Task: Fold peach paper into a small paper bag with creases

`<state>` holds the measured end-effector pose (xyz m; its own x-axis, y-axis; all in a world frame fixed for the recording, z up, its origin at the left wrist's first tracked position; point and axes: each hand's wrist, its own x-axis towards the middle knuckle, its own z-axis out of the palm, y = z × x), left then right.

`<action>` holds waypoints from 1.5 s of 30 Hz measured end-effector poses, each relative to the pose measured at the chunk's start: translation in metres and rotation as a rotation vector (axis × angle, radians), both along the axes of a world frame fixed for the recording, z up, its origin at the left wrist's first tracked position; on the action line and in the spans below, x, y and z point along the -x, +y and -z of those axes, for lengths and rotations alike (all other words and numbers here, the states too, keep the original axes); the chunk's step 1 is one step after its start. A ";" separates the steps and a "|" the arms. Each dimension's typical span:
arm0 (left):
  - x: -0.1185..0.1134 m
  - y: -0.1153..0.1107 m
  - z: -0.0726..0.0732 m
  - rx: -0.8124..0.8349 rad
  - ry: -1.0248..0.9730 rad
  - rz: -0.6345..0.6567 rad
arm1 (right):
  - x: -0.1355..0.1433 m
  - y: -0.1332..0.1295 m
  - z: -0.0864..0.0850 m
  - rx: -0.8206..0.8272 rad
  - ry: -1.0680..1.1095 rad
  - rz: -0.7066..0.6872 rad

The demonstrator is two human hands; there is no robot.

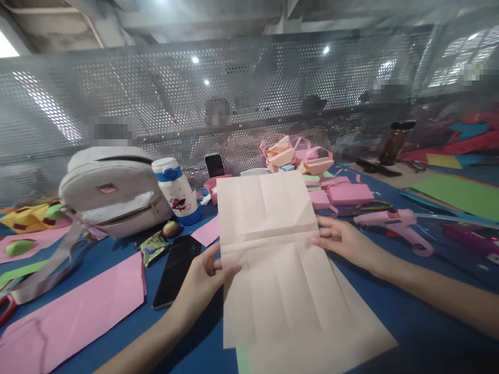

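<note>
A creased cream paper sheet [273, 244] is held up in the middle of the view, with fold lines running across and along it. My left hand [212, 272] pinches its left edge between thumb and fingers. On the opposite edge, my right hand [337, 241] grips the paper with its thumb in front. Behind and below this sheet lies another cream sheet [362, 332], and a bit of green paper [244, 358] shows at the bottom.
Left are pink paper [86, 306], a black phone [175, 270], a snack packet [153, 248], a bottle [177, 192] and a backpack [117, 192]. Right are a pink glue gun [397, 223], pink blocks [349, 194] and green sheets [460, 192]. Paper pieces [284, 154] are piled behind.
</note>
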<state>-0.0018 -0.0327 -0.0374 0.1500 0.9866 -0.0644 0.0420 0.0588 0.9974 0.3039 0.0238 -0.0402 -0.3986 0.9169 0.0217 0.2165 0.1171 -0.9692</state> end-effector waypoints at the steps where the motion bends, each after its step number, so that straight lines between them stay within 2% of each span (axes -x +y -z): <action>1: 0.001 -0.001 0.000 -0.006 0.001 0.008 | 0.000 0.000 0.000 0.000 0.005 -0.007; 8: 0.007 -0.001 0.003 -0.025 0.006 0.037 | 0.000 0.001 0.002 0.030 0.029 -0.045; 12: 0.008 0.000 0.003 0.011 0.057 0.092 | -0.002 0.000 0.006 0.005 0.016 0.043; 15: 0.013 0.003 -0.002 0.040 0.183 0.187 | -0.006 0.001 -0.002 -0.036 0.030 0.119; 17: 0.019 0.009 -0.011 0.011 0.296 0.266 | -0.008 0.002 -0.015 -0.173 0.062 0.177; 19: 0.025 0.018 -0.023 -0.052 0.438 0.358 | -0.008 0.003 -0.032 -0.438 0.053 0.236; 21: 0.026 0.028 -0.035 -0.142 0.646 0.485 | -0.004 0.003 -0.048 -0.709 -0.113 0.243; 23: 0.021 0.039 -0.044 -0.289 0.838 0.562 | 0.005 0.003 -0.057 -0.877 -0.352 0.106; 25: 0.009 0.046 -0.046 -0.379 0.897 0.553 | 0.017 0.003 -0.057 -0.935 -0.533 -0.127; 26: 0.003 0.049 -0.045 -0.406 0.905 0.540 | 0.023 0.004 -0.054 -0.938 -0.598 -0.209; 28: -0.010 0.051 -0.038 -0.440 0.915 0.513 | 0.036 0.007 -0.045 -0.887 -0.726 -0.268; 31: -0.023 0.049 -0.025 -0.455 0.950 0.479 | 0.049 0.010 -0.034 -0.715 -0.856 -0.271; 34: -0.028 0.043 -0.013 -0.447 1.002 0.418 | 0.056 0.009 -0.030 -0.612 -0.911 -0.276; 40: -0.032 0.032 -0.003 -0.481 1.141 0.286 | 0.058 0.011 -0.024 -0.615 -0.947 -0.306; 45: -0.038 0.026 -0.003 -0.579 1.195 0.284 | 0.060 0.012 -0.017 -0.701 -0.914 -0.341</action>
<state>0.0361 -0.0063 -0.0345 0.4959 0.8611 0.1123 0.8320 -0.5081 0.2226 0.2436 0.0358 -0.0233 -0.7461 0.6634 0.0563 0.6466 0.7422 -0.1760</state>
